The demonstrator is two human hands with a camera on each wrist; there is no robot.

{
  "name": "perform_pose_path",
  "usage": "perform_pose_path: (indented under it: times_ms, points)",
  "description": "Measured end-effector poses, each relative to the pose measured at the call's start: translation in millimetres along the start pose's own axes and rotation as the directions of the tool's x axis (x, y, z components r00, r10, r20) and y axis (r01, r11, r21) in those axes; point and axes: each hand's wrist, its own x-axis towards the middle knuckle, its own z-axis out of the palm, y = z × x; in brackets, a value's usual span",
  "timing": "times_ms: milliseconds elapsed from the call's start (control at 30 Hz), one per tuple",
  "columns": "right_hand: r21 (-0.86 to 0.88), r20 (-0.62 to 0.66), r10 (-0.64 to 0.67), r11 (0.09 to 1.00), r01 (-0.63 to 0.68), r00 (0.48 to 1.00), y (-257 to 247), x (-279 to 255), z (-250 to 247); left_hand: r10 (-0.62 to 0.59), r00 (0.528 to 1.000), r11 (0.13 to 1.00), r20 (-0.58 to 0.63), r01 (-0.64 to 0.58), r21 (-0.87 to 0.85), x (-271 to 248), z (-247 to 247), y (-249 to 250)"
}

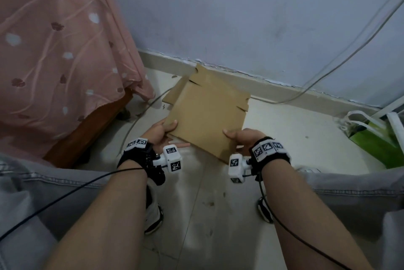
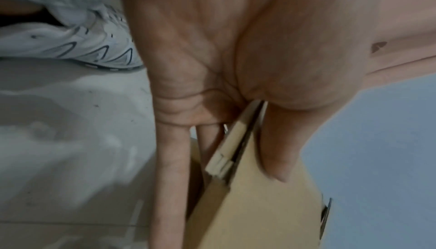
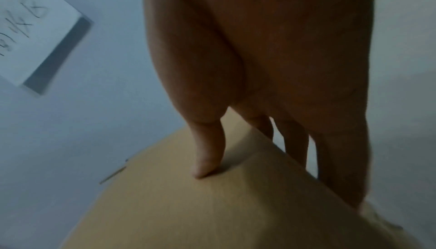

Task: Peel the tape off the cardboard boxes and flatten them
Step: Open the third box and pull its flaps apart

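Observation:
A flattened brown cardboard box [image 1: 207,112] is held above the floor in the middle of the head view, its flaps pointing toward the wall. My left hand [image 1: 162,131] pinches its near left edge, thumb on top and fingers beneath. In the left wrist view the folded cardboard box [image 2: 254,212] sits between the thumb and the straight fingers [image 2: 169,178]. My right hand [image 1: 239,136] pinches the near right edge the same way. The right wrist view shows the thumb pressed on the cardboard box [image 3: 188,206], with the other fingers [image 3: 339,169] under it. No tape is visible.
A bed with a pink cover [image 1: 59,55] stands at the left. A green and white bag [image 1: 378,138] lies on the floor at the right. A cable [image 1: 328,68] runs along the wall and skirting. My knees and white shoes [image 1: 154,215] flank the tiled floor [image 1: 218,215].

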Motion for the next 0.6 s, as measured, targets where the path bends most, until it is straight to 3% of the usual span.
perform_pose_path:
  times_ms: [133,200,300,433,533,600]
  points:
    - [0.324,-0.069,-0.073,0.941,0.092,0.995,-6.2,18.3,2.6,0.066,0.982,0.998,-0.177,-0.065,0.016,25.2,9.5,7.8]
    - [0.386,-0.149,-0.113,0.908,0.163,0.982,-26.5,37.0,1.8,0.114,0.953,0.992,-0.281,-0.122,-0.013,40.6,16.4,16.5]
    - [0.364,-0.285,-0.195,0.883,0.295,0.938,-74.7,69.7,-4.5,0.173,0.939,0.979,-0.298,-0.198,-0.056,64.6,30.7,44.2]
    - [0.274,-0.368,-0.213,0.905,0.325,0.905,-130.6,107.8,-12.3,0.197,0.938,0.975,-0.285,-0.217,-0.043,96.8,36.7,95.7]
    - [0.199,-0.382,-0.210,0.932,0.302,0.900,-142.4,128.1,-2.8,0.198,0.918,0.980,-0.344,-0.185,0.069,126.4,24.8,113.3]
    - [0.145,-0.409,-0.176,0.956,0.254,0.895,-138.8,139.7,7.1,0.202,0.903,0.960,-0.379,-0.107,0.257,145.6,12.4,110.3]
